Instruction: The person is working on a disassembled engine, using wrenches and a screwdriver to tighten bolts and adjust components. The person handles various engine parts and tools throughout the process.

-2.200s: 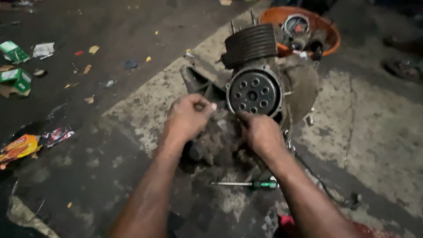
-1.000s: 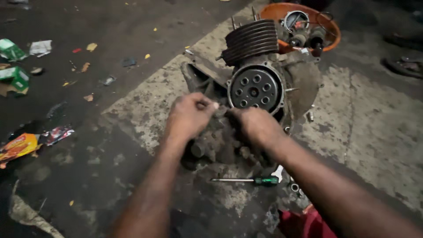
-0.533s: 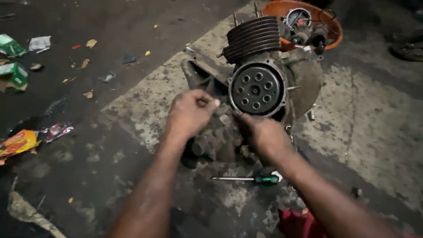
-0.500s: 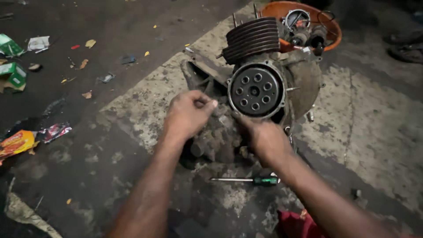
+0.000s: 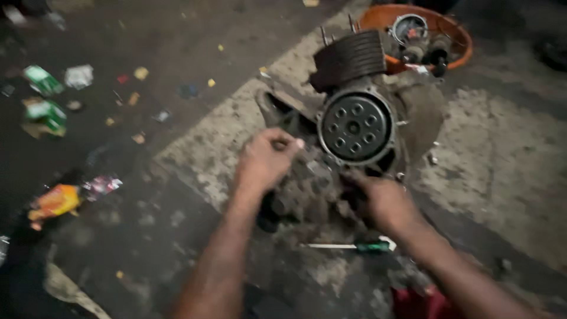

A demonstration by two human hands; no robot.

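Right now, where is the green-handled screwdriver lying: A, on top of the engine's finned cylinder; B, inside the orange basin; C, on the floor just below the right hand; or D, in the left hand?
C: the green-handled screwdriver lies flat on the floor, just below the right hand, which rests on the engine.

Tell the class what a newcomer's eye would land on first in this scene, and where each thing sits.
First comes the grimy engine on the floor at centre, with its round holed disc and finned cylinder. The left hand and right hand grip its lower casing. Behind it sits an orange basin of parts, and a green-handled screwdriver lies in front.
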